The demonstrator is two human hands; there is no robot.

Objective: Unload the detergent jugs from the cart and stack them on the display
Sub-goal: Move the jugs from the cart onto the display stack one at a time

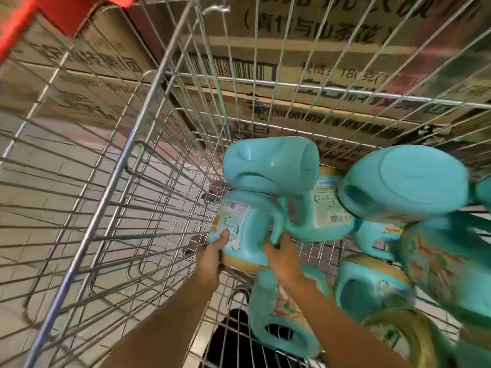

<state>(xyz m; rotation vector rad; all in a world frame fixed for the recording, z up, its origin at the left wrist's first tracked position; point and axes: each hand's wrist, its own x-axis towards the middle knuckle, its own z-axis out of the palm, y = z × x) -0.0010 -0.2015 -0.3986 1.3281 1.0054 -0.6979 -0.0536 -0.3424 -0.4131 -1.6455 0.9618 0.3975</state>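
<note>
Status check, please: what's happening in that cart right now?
Hands: left hand grips teal jug near its cap, right hand grips its handle. Jug not yet out of cart. In the way: second jug resting on top.

The cart point(111, 181) lies open on its left half, while teal jugs point(398, 181) crowd the right.

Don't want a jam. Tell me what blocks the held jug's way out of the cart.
The left hand and right hand grip the held jug. An upturned jug lies right above it, apparently resting on it; a straight lift would meet it. The display is not in view.
</note>
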